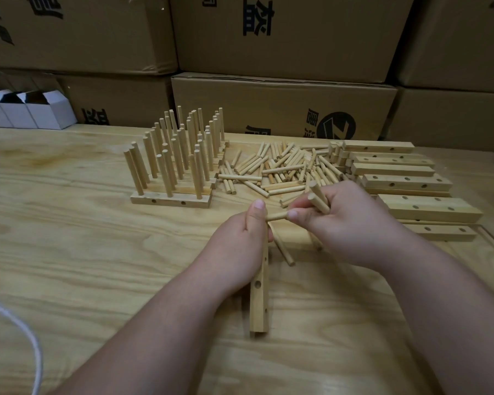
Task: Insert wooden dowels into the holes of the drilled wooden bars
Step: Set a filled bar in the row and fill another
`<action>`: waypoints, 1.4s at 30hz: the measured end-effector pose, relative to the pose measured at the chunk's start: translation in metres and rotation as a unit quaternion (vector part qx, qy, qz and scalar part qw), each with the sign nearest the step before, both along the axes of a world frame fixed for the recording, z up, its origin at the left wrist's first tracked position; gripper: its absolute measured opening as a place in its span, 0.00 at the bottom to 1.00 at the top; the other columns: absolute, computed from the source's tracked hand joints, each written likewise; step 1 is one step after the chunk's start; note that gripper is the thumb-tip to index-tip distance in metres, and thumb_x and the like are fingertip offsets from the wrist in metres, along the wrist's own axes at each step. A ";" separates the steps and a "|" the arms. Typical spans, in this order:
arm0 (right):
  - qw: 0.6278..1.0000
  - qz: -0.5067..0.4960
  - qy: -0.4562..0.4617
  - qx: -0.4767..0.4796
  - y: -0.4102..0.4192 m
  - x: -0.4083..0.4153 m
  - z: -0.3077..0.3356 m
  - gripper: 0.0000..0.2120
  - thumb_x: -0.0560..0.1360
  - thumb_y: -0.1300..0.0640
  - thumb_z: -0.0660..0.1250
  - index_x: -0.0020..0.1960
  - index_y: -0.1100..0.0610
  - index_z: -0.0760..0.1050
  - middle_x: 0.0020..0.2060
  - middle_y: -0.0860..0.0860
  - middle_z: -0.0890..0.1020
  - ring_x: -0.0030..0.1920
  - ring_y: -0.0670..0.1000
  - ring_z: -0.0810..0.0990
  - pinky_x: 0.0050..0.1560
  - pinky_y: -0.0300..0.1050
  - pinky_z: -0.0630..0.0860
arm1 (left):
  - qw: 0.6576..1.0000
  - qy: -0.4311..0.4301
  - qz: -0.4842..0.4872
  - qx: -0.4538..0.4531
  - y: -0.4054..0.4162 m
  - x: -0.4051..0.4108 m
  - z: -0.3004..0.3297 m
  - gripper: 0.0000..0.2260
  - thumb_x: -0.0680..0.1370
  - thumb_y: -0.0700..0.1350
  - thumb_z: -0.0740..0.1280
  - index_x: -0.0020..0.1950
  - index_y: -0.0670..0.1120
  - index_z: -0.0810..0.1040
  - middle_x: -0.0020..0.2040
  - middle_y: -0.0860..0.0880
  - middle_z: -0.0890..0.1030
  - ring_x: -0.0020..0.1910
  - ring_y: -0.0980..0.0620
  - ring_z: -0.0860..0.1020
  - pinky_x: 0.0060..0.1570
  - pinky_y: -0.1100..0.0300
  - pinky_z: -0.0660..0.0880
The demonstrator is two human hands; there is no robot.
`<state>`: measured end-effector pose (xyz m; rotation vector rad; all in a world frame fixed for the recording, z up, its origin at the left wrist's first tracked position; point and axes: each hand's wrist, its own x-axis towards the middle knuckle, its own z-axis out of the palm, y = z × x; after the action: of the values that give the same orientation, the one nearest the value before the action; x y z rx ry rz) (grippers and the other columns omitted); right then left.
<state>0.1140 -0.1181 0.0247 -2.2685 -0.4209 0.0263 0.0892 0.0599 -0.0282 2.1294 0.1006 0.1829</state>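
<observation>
My left hand [240, 246] grips a drilled wooden bar [259, 297] that runs toward me over the table, holes showing along its side. My right hand [345, 223] holds several dowels [318, 199] in its fist and pinches one dowel [277, 215] with thumb and fingertip, its end at the bar's top by my left thumb. Another dowel [283, 248] sticks out of the bar below my hands. A loose dowel pile [280, 169] lies behind my hands. Finished bars with upright dowels [174, 155] stand at the left. Drilled bars without dowels [405, 181] are stacked at the right.
Cardboard boxes [283, 104] wall off the back of the wooden table [83, 252]. Small white boxes [26, 109] sit at the far left. A white cord [26, 337] curves over the table's near left corner.
</observation>
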 end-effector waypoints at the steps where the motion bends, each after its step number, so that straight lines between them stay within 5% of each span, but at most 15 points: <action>1: 1.000 -0.001 -0.002 0.006 0.001 0.000 -0.001 0.02 0.76 0.45 0.72 0.46 0.41 0.82 0.43 0.51 0.86 0.48 0.54 0.84 0.51 0.53 0.81 | 1.000 -0.001 0.004 -0.001 0.000 0.000 0.000 0.28 0.84 0.64 0.47 0.38 0.52 0.78 0.35 0.54 0.79 0.38 0.59 0.77 0.37 0.59 0.66; 5: 1.000 -0.002 -0.026 -0.005 0.007 -0.001 -0.002 0.03 0.77 0.46 0.71 0.45 0.42 0.82 0.34 0.49 0.84 0.36 0.52 0.82 0.40 0.54 0.82 | 1.000 -0.004 0.026 -0.003 -0.002 0.001 0.001 0.28 0.84 0.62 0.46 0.39 0.51 0.79 0.36 0.53 0.80 0.38 0.59 0.77 0.36 0.61 0.66; 14: 0.999 -0.041 -0.022 -0.015 0.012 -0.002 -0.003 0.07 0.76 0.46 0.72 0.42 0.47 0.82 0.32 0.45 0.83 0.33 0.47 0.81 0.34 0.44 0.79 | 0.999 -0.008 0.034 0.017 -0.004 0.002 0.001 0.28 0.85 0.61 0.46 0.40 0.50 0.79 0.37 0.53 0.79 0.39 0.60 0.76 0.35 0.62 0.65; 20: 0.999 -0.026 0.011 -0.016 0.008 -0.001 0.001 0.07 0.76 0.45 0.71 0.43 0.46 0.83 0.35 0.51 0.85 0.38 0.54 0.84 0.42 0.54 0.83 | 0.999 -0.005 0.010 0.030 -0.002 0.000 0.003 0.28 0.85 0.61 0.46 0.38 0.50 0.77 0.35 0.53 0.78 0.38 0.59 0.76 0.36 0.61 0.65; 26: 1.000 -0.014 0.008 -0.008 0.005 0.001 -0.002 0.05 0.75 0.45 0.72 0.45 0.45 0.83 0.41 0.51 0.86 0.46 0.54 0.84 0.48 0.52 0.82 | 0.999 -0.015 -0.004 0.040 -0.003 -0.002 0.005 0.27 0.85 0.60 0.47 0.38 0.50 0.77 0.34 0.53 0.78 0.37 0.59 0.75 0.36 0.60 0.65; 29: 1.000 -0.013 0.006 0.006 0.007 0.002 -0.004 0.02 0.76 0.44 0.71 0.47 0.41 0.82 0.43 0.50 0.86 0.48 0.54 0.84 0.50 0.51 0.81 | 1.000 -0.014 0.008 -0.015 0.000 -0.003 0.002 0.28 0.84 0.64 0.47 0.39 0.51 0.79 0.33 0.55 0.79 0.36 0.61 0.76 0.36 0.60 0.66; 35: 0.995 -0.047 -0.006 0.082 0.012 0.002 -0.007 0.03 0.75 0.43 0.72 0.45 0.41 0.83 0.41 0.42 0.85 0.44 0.47 0.83 0.36 0.39 0.74 | 0.955 0.038 -0.007 -0.295 0.002 -0.003 0.002 0.32 0.78 0.71 0.49 0.38 0.52 0.84 0.31 0.48 0.80 0.26 0.52 0.77 0.29 0.59 0.74; 38: 0.991 -0.076 -0.021 0.110 0.007 0.003 -0.002 0.03 0.75 0.43 0.72 0.46 0.40 0.83 0.41 0.35 0.83 0.41 0.42 0.82 0.35 0.37 0.71 | 0.950 0.034 -0.049 -0.306 0.003 -0.004 0.004 0.27 0.75 0.69 0.54 0.43 0.52 0.85 0.32 0.47 0.80 0.29 0.49 0.78 0.31 0.57 0.76; 42: 0.988 -0.074 -0.045 0.129 0.008 0.000 0.001 0.06 0.78 0.40 0.66 0.49 0.39 0.80 0.43 0.29 0.80 0.43 0.30 0.77 0.39 0.41 0.71 | 0.971 0.012 -0.035 -0.238 0.003 -0.006 0.006 0.20 0.84 0.59 0.57 0.43 0.50 0.82 0.30 0.50 0.80 0.27 0.52 0.79 0.26 0.62 0.74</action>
<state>0.1145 -0.1103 0.0253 -2.0428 -0.2852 -0.1973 0.0830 0.0632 -0.0223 1.6540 0.0743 0.0792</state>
